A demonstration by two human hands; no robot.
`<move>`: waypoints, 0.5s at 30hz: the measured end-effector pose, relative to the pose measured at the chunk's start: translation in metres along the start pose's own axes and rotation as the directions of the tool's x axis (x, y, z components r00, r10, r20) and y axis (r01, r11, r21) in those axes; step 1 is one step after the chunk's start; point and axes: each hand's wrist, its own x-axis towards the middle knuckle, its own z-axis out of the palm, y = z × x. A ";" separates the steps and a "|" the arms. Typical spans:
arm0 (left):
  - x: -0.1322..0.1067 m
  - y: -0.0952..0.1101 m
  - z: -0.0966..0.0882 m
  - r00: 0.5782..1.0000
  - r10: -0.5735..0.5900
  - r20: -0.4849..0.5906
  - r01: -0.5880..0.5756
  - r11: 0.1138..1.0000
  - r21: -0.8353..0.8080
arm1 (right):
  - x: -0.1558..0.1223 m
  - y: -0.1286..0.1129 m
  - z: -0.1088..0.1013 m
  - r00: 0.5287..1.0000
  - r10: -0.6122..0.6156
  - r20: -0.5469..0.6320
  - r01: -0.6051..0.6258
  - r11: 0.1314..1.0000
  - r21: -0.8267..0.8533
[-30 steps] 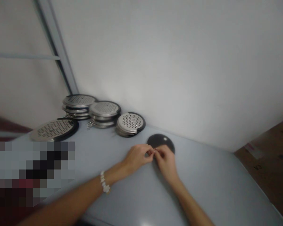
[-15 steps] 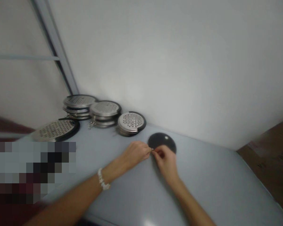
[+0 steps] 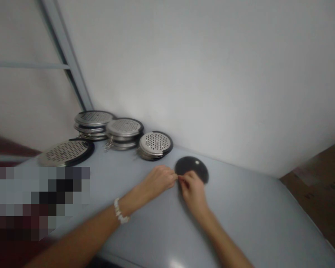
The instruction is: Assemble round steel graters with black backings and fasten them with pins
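My left hand (image 3: 159, 180) and my right hand (image 3: 192, 190) meet fingertip to fingertip over the grey table (image 3: 240, 216), both pinched on a tiny object I cannot make out. A white bead bracelet (image 3: 118, 212) sits on my left wrist. Just behind my hands lies a flat black disc (image 3: 194, 167), partly covered by my right fingers. Further left stand stacks of round perforated metal lids with black rims: one (image 3: 155, 144), a second (image 3: 124, 132), a third (image 3: 93, 123).
A larger perforated metal lid (image 3: 65, 152) lies at the table's left. A white wall stands close behind the table. A metal frame post (image 3: 64, 52) slants up at the left. Brown cardboard (image 3: 318, 182) shows at the right. A pixelated patch covers the lower left.
Both hands stay pinched together in front of the black disc and have shifted slightly, the left a little upward. The view has wobbled a bit.
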 end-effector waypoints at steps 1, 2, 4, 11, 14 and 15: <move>0.000 0.001 0.000 1.000 -0.003 -0.003 0.003 1.000 0.002 | 0.001 0.000 -0.001 1.000 0.003 0.012 -0.003 1.000 0.002; 0.000 0.001 0.000 1.000 -0.010 -0.002 0.010 1.000 0.005 | 0.001 0.000 -0.002 1.000 0.006 0.024 -0.006 1.000 0.003; 0.000 0.003 0.000 1.000 -0.029 0.001 0.029 1.000 0.011 | 0.002 0.000 -0.004 0.999 0.010 0.049 -0.010 1.000 0.005; -0.002 0.006 0.007 0.998 -0.060 -0.028 0.060 0.998 0.017 | 0.005 0.001 -0.008 0.997 0.005 0.073 -0.005 1.000 0.002; -0.002 0.007 0.007 0.997 -0.068 -0.021 0.068 0.998 0.014 | 0.006 0.001 -0.008 0.998 0.004 0.070 -0.005 1.000 0.015; -0.002 0.007 0.007 0.998 -0.067 -0.021 0.067 0.998 0.013 | 0.006 0.000 -0.008 0.998 0.009 0.063 -0.011 1.000 0.019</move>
